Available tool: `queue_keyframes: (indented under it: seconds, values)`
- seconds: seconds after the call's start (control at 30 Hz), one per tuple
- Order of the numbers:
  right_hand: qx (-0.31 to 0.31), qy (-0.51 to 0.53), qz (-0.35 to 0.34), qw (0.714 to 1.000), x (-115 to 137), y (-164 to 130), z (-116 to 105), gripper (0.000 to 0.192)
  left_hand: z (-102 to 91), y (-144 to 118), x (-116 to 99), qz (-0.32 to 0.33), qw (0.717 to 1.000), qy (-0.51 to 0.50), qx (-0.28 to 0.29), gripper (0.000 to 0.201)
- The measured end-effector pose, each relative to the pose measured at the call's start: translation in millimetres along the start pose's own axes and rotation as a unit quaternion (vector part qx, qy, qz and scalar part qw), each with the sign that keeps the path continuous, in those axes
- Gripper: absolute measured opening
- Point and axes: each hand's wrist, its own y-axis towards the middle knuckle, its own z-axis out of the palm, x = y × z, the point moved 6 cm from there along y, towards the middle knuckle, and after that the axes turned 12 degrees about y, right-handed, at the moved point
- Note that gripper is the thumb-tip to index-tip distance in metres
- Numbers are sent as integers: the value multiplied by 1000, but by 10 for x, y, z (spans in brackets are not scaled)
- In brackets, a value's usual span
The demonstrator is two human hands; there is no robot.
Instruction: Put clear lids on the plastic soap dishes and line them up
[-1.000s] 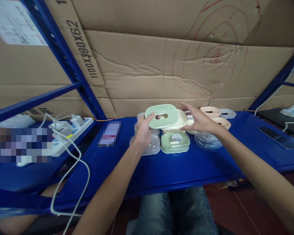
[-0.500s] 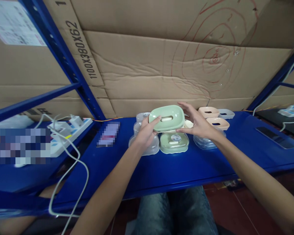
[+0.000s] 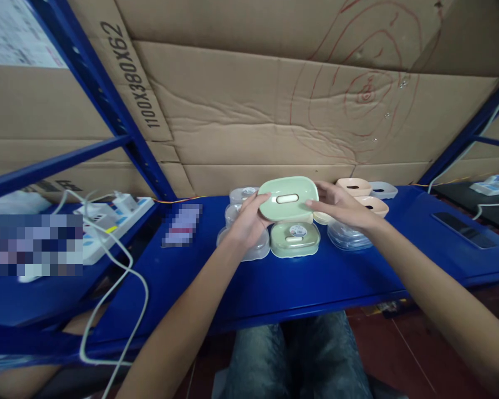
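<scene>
A pale green soap dish [image 3: 274, 208] with a white piece in its oval slot is held above the table, its inside tipped toward me. My left hand [image 3: 248, 221] grips its left end, thumb over the rim. At the right end, my right hand [image 3: 339, 205] closes on it, thumb on the inner edge and fingers behind. Just below stands another green soap dish [image 3: 296, 244] under a clear cover with a round label. Clear covers [image 3: 255, 249] sit to its left, partly behind my left forearm. A cream piece [image 3: 322, 217] shows under my right hand.
Peach dishes [image 3: 352, 185] and a grey dish [image 3: 383, 190] stand at the back right, beside stacked clear covers [image 3: 346, 237]. Phones lie on the blue table [image 3: 249, 288] at left and right. A power strip [image 3: 108, 233] with white cables is at left; cardboard [image 3: 228, 111] rises behind.
My right hand has closed from a spread pose onto the dish's right end. The dish has shifted slightly right, and its white piece now sits centred in the slot.
</scene>
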Motion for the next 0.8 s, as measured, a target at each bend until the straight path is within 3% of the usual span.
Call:
queue_keyframes:
  seconds: [0.1,0.2,0.33,0.53,0.7,0.8]
  values:
    - [70,-156,-5,985,107,-152,-256,83,-58,21,4,-21,999,-17,-32,20]
    - [87,-344,-15,935,111,-339,-661,97,-95,42,20,-34,998,-22,-48,20]
    - [131,-409,88,899,-174,-563,-1044,101,-79,48,48,-54,997,-33,-32,22]
    - [132,-407,81,900,-305,-655,-1121,85,-40,18,79,-89,995,-42,-22,30]
    - [125,-405,83,902,-181,-596,-1133,94,2,-6,63,-101,994,-49,-1,34]
    - [108,-410,50,904,-27,-548,-1095,95,11,-12,47,-98,994,-55,-4,31]
